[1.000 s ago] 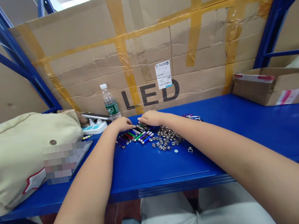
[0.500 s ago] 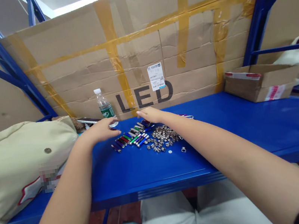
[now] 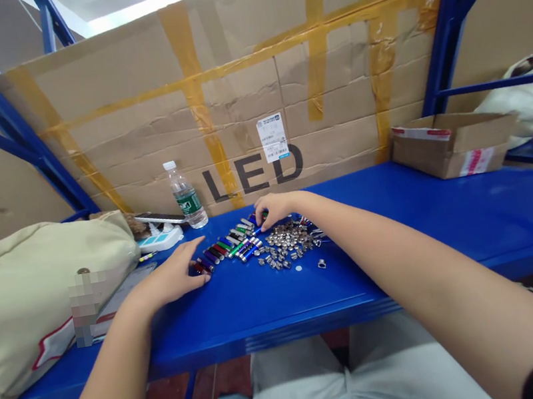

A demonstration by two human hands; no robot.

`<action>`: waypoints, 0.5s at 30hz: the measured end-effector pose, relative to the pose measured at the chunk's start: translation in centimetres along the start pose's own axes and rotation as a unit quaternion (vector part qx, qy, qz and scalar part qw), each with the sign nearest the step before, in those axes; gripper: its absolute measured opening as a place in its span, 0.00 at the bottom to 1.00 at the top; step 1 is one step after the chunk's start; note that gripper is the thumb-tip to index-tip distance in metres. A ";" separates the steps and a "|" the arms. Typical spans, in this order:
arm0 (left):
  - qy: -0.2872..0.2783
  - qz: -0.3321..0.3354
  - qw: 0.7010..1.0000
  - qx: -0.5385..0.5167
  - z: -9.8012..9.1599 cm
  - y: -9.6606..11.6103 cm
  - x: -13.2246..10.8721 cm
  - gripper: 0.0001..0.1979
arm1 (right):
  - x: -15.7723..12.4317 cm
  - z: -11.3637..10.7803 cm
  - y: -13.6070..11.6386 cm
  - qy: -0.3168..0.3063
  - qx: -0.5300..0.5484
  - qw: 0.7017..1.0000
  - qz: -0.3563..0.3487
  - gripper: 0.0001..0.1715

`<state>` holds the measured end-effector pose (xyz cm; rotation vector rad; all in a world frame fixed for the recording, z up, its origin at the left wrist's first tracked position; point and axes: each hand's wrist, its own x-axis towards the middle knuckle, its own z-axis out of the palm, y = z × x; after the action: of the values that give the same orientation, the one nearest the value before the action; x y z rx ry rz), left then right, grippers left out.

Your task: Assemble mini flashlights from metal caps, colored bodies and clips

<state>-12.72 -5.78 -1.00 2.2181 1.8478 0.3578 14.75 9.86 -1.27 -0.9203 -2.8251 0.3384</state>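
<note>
A row of small coloured tubes (image 3: 233, 244), like mini flashlights, lies on the blue shelf (image 3: 403, 232). Beside it on the right sits a heap of small silver metal caps (image 3: 288, 244). My left hand (image 3: 173, 276) lies flat on the shelf, fingers stretched out, its fingertips touching the left end of the row. My right hand (image 3: 273, 209) rests at the far end of the row with its fingers curled down onto the tubes; what they grip, if anything, is hidden.
A water bottle (image 3: 185, 195) stands at the back against a taped cardboard wall marked LED (image 3: 252, 173). A beige bag (image 3: 33, 290), a phone and a white power strip (image 3: 161, 238) lie at the left. An open cardboard box (image 3: 450, 145) sits at the right.
My left hand has drawn back from near the bottle to the near left end of the row. My right hand dropped onto the tubes. The view shifted slightly.
</note>
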 end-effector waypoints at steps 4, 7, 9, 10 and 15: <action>-0.012 -0.006 1.000 -0.004 -0.2 0.4 0.1 0.44 | 0.1 0.4 0.0 -0.018 -0.009 0.999 0.034 0.16; -0.022 -0.005 0.999 -0.026 -0.1 0.4 0.5 0.46 | 0.1 0.5 0.0 -0.014 0.003 0.999 0.050 0.16; -0.026 0.002 0.999 -0.033 0.1 0.3 0.7 0.46 | 0.0 0.4 -0.1 -0.005 0.022 0.998 0.065 0.16; -0.027 0.006 0.999 -0.032 0.2 0.3 0.7 0.45 | -0.1 0.3 0.0 0.002 0.032 0.997 0.071 0.16; -0.011 0.023 1.000 -0.004 0.4 0.3 0.8 0.44 | -0.5 -0.7 0.7 0.112 0.033 0.984 0.135 0.14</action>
<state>-12.14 -5.09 -1.28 2.2532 1.7832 0.3488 15.71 10.19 -0.81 -1.2451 -2.4751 0.3344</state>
